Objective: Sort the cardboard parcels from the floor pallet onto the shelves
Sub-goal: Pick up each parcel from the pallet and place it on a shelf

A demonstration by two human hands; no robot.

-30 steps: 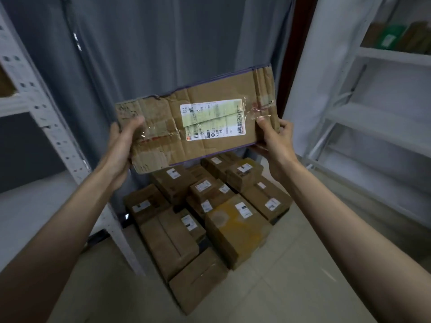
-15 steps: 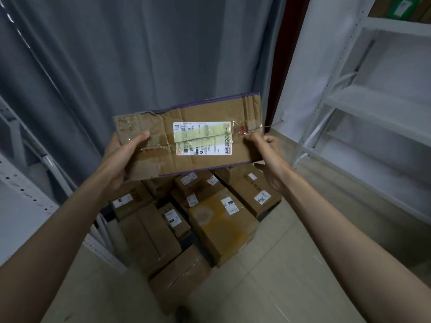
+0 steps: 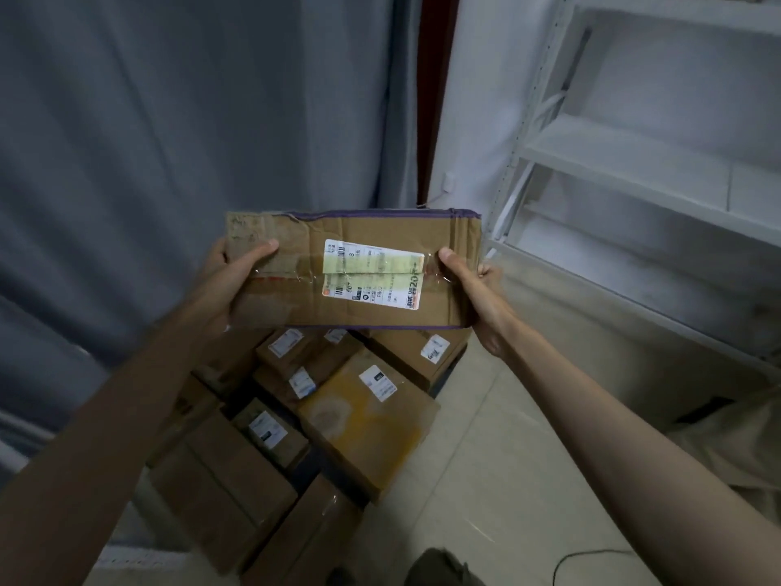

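- At two o'clock, white shelves (image 3: 634,162) stand, the likely target.
- At six o'clock, more parcels (image 3: 367,420) wait on the floor.
- Centre: flat parcel (image 3: 350,272) is mid-carry; next comes a turn toward a shelf.
- Left hand (image 3: 236,272) and right hand (image 3: 473,281) grip its ends.

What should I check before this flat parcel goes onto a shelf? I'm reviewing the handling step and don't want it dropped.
1. Two-handed hold: left hand and right hand each grip one end of the flat parcel. Ok.
2. Parcel level: held roughly horizontal, label facing the camera. Ok.
3. Label readable: blurred print under glossy tape. Cannot tell.
4. Free shelf space: the white shelf unit on the right shows bare boards. Ok.
5. Parcel clear of the pile: it is held above the parcels on the floor, apart from them. Ok.
6. Parcel condition: creased cardboard, torn upper left edge. Not ok.
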